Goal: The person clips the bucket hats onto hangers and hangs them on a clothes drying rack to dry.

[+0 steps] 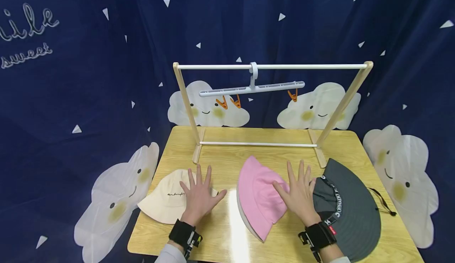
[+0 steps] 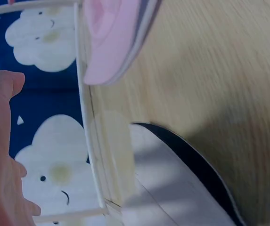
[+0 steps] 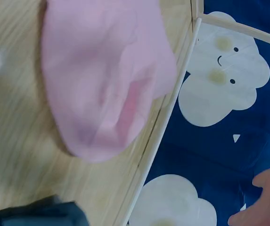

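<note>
Pink hat (image 1: 261,192) on tabletop (image 1: 220,241) between left hand (image 1: 200,198) and right hand (image 1: 299,196), long axis near to far; right nearer, thumb over its right side, contact unclear. Both hands splayed, holding nothing. Dark hat (image 1: 360,211) at right: band (image 1: 337,202) reads "ORNADO". Cream hat (image 1: 170,201) at left: script illegible. Curtain (image 1: 89,97): "sweet"

ngl the left hand (image 1: 200,198) is blocking part of the cream hat (image 1: 165,205) behind it, and the lettering (image 1: 175,194) beside it's too tiny to read

Brightly lit, glaring on the wooden tabletop (image 1: 222,156); soft in both wrist views, shadowed across the cream bucket hat (image 2: 165,188).
</note>
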Tool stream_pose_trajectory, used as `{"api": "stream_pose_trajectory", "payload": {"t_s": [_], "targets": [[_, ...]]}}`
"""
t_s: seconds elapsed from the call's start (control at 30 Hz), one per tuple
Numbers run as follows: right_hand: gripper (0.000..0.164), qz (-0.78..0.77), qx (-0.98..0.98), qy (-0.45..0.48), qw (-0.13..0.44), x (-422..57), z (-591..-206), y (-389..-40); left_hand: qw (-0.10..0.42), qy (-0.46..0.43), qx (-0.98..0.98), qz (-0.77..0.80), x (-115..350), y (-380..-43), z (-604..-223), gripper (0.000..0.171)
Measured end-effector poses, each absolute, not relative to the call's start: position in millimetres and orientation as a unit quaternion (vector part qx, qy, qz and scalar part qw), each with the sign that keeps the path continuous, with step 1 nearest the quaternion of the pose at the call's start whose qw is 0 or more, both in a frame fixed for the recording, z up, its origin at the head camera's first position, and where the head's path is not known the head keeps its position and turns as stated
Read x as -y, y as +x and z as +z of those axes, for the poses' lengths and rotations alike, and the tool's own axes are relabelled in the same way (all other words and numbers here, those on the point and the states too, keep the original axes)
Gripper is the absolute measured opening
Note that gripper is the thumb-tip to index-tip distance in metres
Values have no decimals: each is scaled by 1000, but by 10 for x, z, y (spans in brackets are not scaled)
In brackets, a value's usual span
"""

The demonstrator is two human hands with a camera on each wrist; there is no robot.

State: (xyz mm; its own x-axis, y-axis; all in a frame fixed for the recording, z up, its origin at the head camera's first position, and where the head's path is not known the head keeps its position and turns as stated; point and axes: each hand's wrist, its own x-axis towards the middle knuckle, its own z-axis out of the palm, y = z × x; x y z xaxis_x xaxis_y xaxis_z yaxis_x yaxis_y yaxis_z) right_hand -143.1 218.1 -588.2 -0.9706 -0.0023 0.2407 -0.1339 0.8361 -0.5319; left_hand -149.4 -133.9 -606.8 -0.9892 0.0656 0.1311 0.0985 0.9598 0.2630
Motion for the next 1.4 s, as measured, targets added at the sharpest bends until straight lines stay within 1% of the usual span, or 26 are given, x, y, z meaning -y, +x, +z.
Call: {"api": "stream_pose_trajectory", "payload": {"t_s": [0.17, 0.3, 0.4, 0.63, 0.73, 0.97, 1.03, 1.13, 1.23, 1.33, 1.4], "targets": [[91, 337, 929, 55, 142, -1968, -5714, -1705, 41, 4, 986, -162, 1552, -1486, -6158, 106], [90, 368, 910, 74, 173, -1753, -5545, -1948, 26, 45, 984, -172, 1762, -1454, -6247, 108], [90, 391, 899, 73, 186, -1631, -5411, -2095, 14, 61, 982, -176, 1896, -1437, -6304, 110], [88, 444, 874, 75, 181, -1414, -5166, -2315, 1, 100, 975, -200, 2154, -1367, -6396, 117], [84, 475, 860, 86, 167, -1298, -5103, -2424, 9, 122, 970, -211, 2267, -1343, -6405, 117], [77, 522, 834, 121, 133, -1040, -4973, -2714, 80, 183, 952, -234, 2469, -1337, -6444, 115], [77, 533, 827, 131, 120, -980, -4944, -2799, 90, 210, 944, -239, 2505, -1293, -6477, 115], [75, 561, 812, 141, 80, -885, -4910, -2928, 90, 260, 924, -266, 2550, -1202, -6527, 114], [67, 603, 785, 141, 23, -787, -4900, -3068, 89, 302, 898, -307, 2585, -1123, -6583, 114], [60, 658, 741, 129, -29, -690, -4919, -3221, 107, 330, 876, -336, 2618, -1086, -6620, 115], [58, 696, 706, 118, -56, -631, -4944, -3329, 117, 346, 865, -344, 2639, -1079, -6632, 115]]}}
